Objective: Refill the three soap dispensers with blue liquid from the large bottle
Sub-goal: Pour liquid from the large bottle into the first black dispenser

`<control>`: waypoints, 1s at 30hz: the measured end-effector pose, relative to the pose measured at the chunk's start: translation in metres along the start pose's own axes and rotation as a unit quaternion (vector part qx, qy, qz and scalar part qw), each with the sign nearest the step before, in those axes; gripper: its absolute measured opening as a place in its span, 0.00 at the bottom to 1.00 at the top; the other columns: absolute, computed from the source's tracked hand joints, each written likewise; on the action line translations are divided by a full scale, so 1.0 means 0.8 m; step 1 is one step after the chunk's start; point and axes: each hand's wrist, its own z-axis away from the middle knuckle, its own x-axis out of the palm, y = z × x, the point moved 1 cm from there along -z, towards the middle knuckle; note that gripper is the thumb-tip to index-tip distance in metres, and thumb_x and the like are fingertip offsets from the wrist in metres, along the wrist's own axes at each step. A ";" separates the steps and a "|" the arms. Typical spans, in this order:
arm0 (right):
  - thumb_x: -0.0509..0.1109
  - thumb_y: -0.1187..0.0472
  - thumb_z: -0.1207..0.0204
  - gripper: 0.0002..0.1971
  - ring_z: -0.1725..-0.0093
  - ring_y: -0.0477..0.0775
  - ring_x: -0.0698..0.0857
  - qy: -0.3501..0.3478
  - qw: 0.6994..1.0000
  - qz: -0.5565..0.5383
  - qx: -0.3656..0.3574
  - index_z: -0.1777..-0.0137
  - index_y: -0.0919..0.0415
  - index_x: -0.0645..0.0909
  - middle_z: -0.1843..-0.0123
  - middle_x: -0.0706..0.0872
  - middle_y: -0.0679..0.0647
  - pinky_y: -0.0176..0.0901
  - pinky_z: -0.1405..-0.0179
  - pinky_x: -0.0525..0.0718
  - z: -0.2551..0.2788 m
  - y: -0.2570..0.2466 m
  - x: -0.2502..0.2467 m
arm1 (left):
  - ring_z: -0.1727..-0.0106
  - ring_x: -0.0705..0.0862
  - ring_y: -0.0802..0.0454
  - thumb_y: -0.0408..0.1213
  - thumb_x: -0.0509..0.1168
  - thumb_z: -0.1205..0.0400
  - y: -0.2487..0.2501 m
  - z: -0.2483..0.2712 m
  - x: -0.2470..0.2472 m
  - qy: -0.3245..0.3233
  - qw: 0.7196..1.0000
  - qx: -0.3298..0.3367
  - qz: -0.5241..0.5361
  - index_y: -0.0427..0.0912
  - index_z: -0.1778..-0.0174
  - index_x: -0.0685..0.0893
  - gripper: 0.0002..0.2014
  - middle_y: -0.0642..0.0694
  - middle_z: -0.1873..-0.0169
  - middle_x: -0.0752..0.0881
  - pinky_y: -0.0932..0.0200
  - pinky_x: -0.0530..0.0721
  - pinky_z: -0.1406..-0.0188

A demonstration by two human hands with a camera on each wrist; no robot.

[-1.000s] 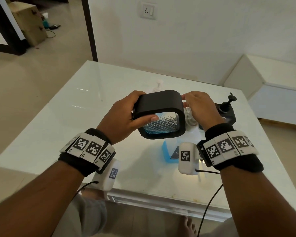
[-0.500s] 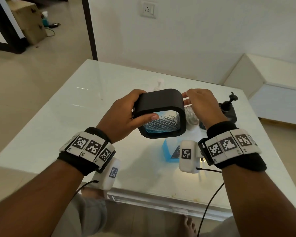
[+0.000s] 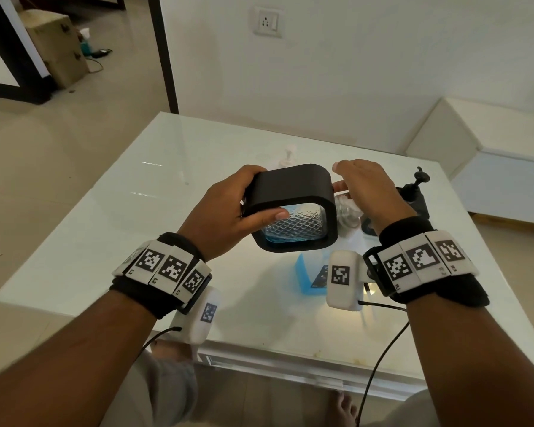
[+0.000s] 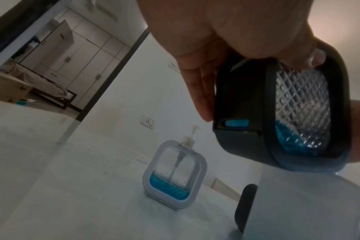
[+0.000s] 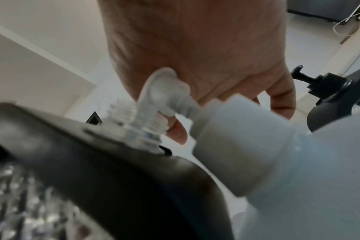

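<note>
My left hand grips a black-framed soap dispenser above the table, tipped on its side, with a little blue liquid pooled behind its clear diamond-patterned window. Its bare threaded neck points right, with no pump on it. My right hand hovers at that neck, fingers loose; the thumb touches the dispenser's side. Under both hands stands the large translucent bottle of blue liquid. Its white flip cap is open against my right palm.
A white-framed dispenser with its pump on and a low layer of blue stands behind on the glass table. A second black dispenser with a black pump stands at the right. A low white cabinet is beyond the table.
My right hand's fingers have loosened and lifted a little at the dispenser's neck. The left hand keeps the tipped dispenser in much the same place.
</note>
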 end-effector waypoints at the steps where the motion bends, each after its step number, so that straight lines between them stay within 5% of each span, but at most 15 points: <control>1: 0.60 0.55 0.16 0.12 0.59 0.49 0.82 0.001 1.000 -0.004 0.000 0.44 0.63 0.79 0.57 0.87 0.51 0.39 0.64 0.74 0.000 -0.001 -0.001 | 0.49 0.83 0.58 0.61 0.66 0.27 0.000 0.000 0.000 0.000 1.000 0.001 -0.001 0.53 0.39 0.72 0.25 0.61 0.50 0.82 0.62 0.87 0.60; 5: 0.59 0.56 0.16 0.17 0.60 0.51 0.81 0.004 1.000 0.010 0.008 0.39 0.69 0.80 0.60 0.86 0.50 0.39 0.65 0.72 -0.002 0.001 0.001 | 0.50 0.83 0.58 0.61 0.66 0.27 -0.001 0.000 0.000 0.004 1.000 0.005 -0.006 0.52 0.40 0.73 0.25 0.61 0.52 0.82 0.65 0.86 0.61; 9: 0.59 0.55 0.18 0.14 0.52 0.58 0.88 0.028 0.999 0.023 0.003 0.42 0.61 0.82 0.56 0.87 0.47 0.40 0.62 0.76 -0.005 0.006 0.004 | 0.49 0.83 0.60 0.61 0.65 0.27 -0.002 0.000 0.000 0.004 1.000 0.002 -0.001 0.52 0.39 0.72 0.25 0.62 0.51 0.82 0.67 0.85 0.61; 18: 0.58 0.55 0.18 0.15 0.58 0.46 0.85 0.042 0.999 0.017 -0.007 0.39 0.56 0.82 0.57 0.88 0.44 0.39 0.60 0.77 -0.001 0.014 0.006 | 0.48 0.83 0.62 0.61 0.66 0.27 0.000 0.000 0.001 0.007 1.000 0.004 0.003 0.52 0.39 0.72 0.25 0.62 0.52 0.82 0.68 0.86 0.61; 24: 0.60 0.56 0.20 0.14 0.49 0.59 0.88 0.045 0.998 -0.043 -0.013 0.46 0.62 0.84 0.58 0.89 0.51 0.55 0.45 0.84 -0.006 0.009 0.004 | 0.49 0.83 0.62 0.60 0.66 0.27 -0.002 -0.002 0.001 0.008 1.000 0.005 0.009 0.51 0.40 0.73 0.25 0.62 0.53 0.82 0.70 0.84 0.62; 30: 0.55 0.54 0.13 0.19 0.60 0.50 0.85 0.027 0.997 -0.068 -0.039 0.48 0.62 0.86 0.59 0.90 0.54 0.40 0.56 0.81 -0.004 0.002 -0.001 | 0.50 0.84 0.59 0.60 0.66 0.27 -0.010 -0.003 0.001 0.015 1.000 -0.007 0.025 0.50 0.40 0.73 0.25 0.60 0.53 0.82 0.68 0.85 0.63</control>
